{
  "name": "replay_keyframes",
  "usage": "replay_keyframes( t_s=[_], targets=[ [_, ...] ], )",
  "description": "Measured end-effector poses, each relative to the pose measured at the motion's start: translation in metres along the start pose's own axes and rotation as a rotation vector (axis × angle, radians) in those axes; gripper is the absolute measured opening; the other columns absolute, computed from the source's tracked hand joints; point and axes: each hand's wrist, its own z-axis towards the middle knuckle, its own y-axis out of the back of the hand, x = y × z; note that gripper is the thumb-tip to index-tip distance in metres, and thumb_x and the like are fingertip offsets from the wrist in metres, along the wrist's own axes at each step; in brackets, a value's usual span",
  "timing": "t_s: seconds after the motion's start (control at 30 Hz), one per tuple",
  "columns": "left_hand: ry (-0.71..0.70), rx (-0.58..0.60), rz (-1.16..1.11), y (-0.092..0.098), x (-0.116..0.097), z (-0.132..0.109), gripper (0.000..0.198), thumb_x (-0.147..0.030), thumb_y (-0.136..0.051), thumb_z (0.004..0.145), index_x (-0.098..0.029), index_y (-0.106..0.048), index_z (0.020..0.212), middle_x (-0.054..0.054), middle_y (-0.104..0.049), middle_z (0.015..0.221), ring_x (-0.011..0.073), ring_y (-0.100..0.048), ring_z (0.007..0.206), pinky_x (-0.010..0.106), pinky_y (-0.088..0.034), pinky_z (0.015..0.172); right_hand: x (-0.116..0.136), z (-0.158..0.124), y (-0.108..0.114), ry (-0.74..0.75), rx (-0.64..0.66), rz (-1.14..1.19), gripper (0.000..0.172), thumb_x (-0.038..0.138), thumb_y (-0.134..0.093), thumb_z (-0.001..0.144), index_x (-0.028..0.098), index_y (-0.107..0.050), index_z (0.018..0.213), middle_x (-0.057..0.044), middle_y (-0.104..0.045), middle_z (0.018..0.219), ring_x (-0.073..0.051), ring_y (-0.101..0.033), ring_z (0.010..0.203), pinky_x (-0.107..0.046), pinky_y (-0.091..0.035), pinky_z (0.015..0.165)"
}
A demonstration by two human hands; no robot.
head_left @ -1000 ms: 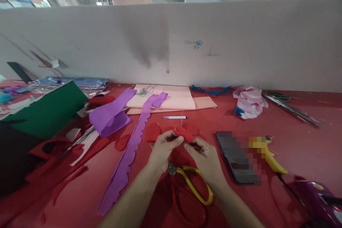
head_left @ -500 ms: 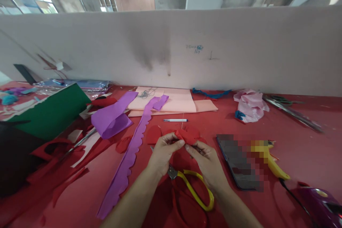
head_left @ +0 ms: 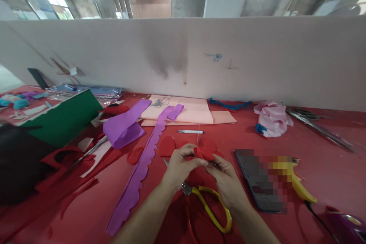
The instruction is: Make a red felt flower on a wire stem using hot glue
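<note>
Both my left hand (head_left: 183,166) and my right hand (head_left: 223,171) pinch a red petal-like piece of fabric (head_left: 203,153), gathered and folded into a small bundle. My thumbs meet just below it. A thin pale thread or wire rises above the bundle; I cannot tell whether it is attached. Behind my fingers lie cut red petals (head_left: 167,146) on the table. Scissors with a yellow handle loop (head_left: 213,206) and a red one lie under my wrists, blades partly hidden by my left hand.
A purple scalloped strip (head_left: 137,183) runs along my left, beside a folded purple strip (head_left: 121,127). Pink sheets (head_left: 197,108) and a white pen (head_left: 191,132) lie ahead. On the right are a phone (head_left: 257,183), a yellow glue gun (head_left: 300,187) and crumpled pink cloth (head_left: 273,118).
The view has tilted and shifted slightly, so everything sits a little lower and farther right. The red piece has turned between my fingers and shows a more rolled edge.
</note>
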Motion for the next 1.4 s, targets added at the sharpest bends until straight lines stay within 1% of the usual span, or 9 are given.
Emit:
replay_keyframes(
  t_s=[0.27, 0.47, 0.6, 0.8, 0.93, 1.03, 1.13, 1.27, 1.4],
  targets=[
    [-0.059, 0.016, 0.098, 0.0047, 0.004, 0.0001, 0.006, -0.017, -0.073, 0.065, -0.018, -0.074, 0.071, 0.004, -0.058, 0.084, 0.0171, -0.055, 0.082, 0.029, -0.043, 0.079, -0.0015, -0.0001, 0.0032, -0.027, 0.006, 0.016, 0.018, 0.025, -0.072, 0.071, 0.024, -0.073, 0.089, -0.003, -0.072, 0.091, -0.02, -0.061, 0.087, -0.033, -0.045, 0.084],
    [-0.055, 0.005, 0.055, 0.0037, 0.0042, 0.0014, 0.011, -0.017, -0.072, 0.066, -0.018, -0.072, 0.077, 0.006, -0.062, 0.086, 0.0197, -0.057, 0.085, 0.031, -0.044, 0.081, 0.0, -0.001, 0.0034, 0.012, 0.023, 0.029, 0.023, 0.023, -0.068, 0.075, 0.026, -0.071, 0.098, -0.003, -0.071, 0.099, -0.02, -0.062, 0.093, -0.035, -0.043, 0.09],
    [-0.05, -0.077, 0.061, 0.0059, 0.0084, 0.0025, 0.015, -0.018, -0.072, 0.065, -0.018, -0.071, 0.079, 0.005, -0.063, 0.082, 0.0192, -0.057, 0.082, 0.031, -0.044, 0.079, 0.002, -0.0016, 0.0041, 0.016, -0.01, -0.07, 0.023, 0.027, -0.065, 0.078, 0.023, -0.07, 0.101, -0.004, -0.071, 0.097, -0.021, -0.062, 0.088, -0.036, -0.043, 0.087],
    [-0.029, -0.092, 0.077, 0.0056, 0.0065, 0.0026, 0.008, -0.021, -0.072, 0.065, -0.017, -0.072, 0.072, 0.005, -0.062, 0.081, 0.0192, -0.057, 0.081, 0.03, -0.044, 0.079, 0.0044, -0.0026, 0.005, 0.015, -0.048, -0.194, 0.025, 0.033, -0.065, 0.078, 0.018, -0.07, 0.097, -0.007, -0.07, 0.089, -0.022, -0.061, 0.082, -0.035, -0.046, 0.079],
    [-0.027, -0.055, 0.113, 0.0059, 0.0055, 0.0019, 0.01, -0.02, -0.071, 0.066, -0.018, -0.074, 0.075, 0.005, -0.062, 0.083, 0.0194, -0.057, 0.082, 0.03, -0.044, 0.078, 0.0043, -0.0027, 0.0063, 0.018, -0.048, -0.249, 0.021, 0.034, -0.064, 0.077, 0.017, -0.069, 0.087, -0.006, -0.068, 0.082, -0.021, -0.06, 0.077, -0.033, -0.047, 0.073],
    [-0.034, -0.016, 0.125, 0.0084, 0.0077, 0.0018, 0.013, -0.021, -0.07, 0.068, -0.018, -0.075, 0.08, 0.007, -0.063, 0.088, 0.0207, -0.057, 0.086, 0.032, -0.044, 0.082, 0.0036, -0.0032, 0.0074, 0.045, -0.045, -0.306, 0.018, 0.034, -0.063, 0.078, 0.018, -0.067, 0.084, -0.004, -0.066, 0.08, -0.021, -0.06, 0.079, -0.032, -0.047, 0.074],
    [-0.027, 0.012, 0.124, 0.0103, 0.0093, 0.0022, 0.014, -0.021, -0.069, 0.069, -0.019, -0.075, 0.082, 0.007, -0.063, 0.091, 0.0212, -0.058, 0.089, 0.033, -0.043, 0.084, 0.004, -0.0038, 0.0075, 0.041, -0.05, -0.335, 0.023, 0.038, -0.062, 0.077, 0.017, -0.068, 0.087, -0.005, -0.067, 0.079, -0.021, -0.06, 0.078, -0.032, -0.047, 0.073],
    [-0.022, 0.018, 0.117, 0.0097, 0.009, 0.0028, 0.015, -0.021, -0.068, 0.07, -0.019, -0.074, 0.083, 0.006, -0.064, 0.088, 0.0204, -0.058, 0.085, 0.032, -0.044, 0.081, 0.0046, -0.0035, 0.0066, 0.018, -0.055, -0.334, 0.028, 0.041, -0.063, 0.075, 0.018, -0.069, 0.089, -0.006, -0.069, 0.08, -0.022, -0.061, 0.077, -0.032, -0.048, 0.07],
    [-0.036, 0.007, 0.116, 0.0086, 0.0095, 0.0032, 0.014, -0.019, -0.066, 0.071, -0.018, -0.073, 0.084, 0.006, -0.065, 0.089, 0.0198, -0.058, 0.085, 0.032, -0.043, 0.082, 0.0022, -0.0027, 0.0073, 0.067, -0.094, -0.323, 0.027, 0.035, -0.065, 0.074, 0.019, -0.063, 0.097, -0.007, -0.067, 0.092, -0.021, -0.061, 0.081, -0.031, -0.048, 0.072]
  ],
)
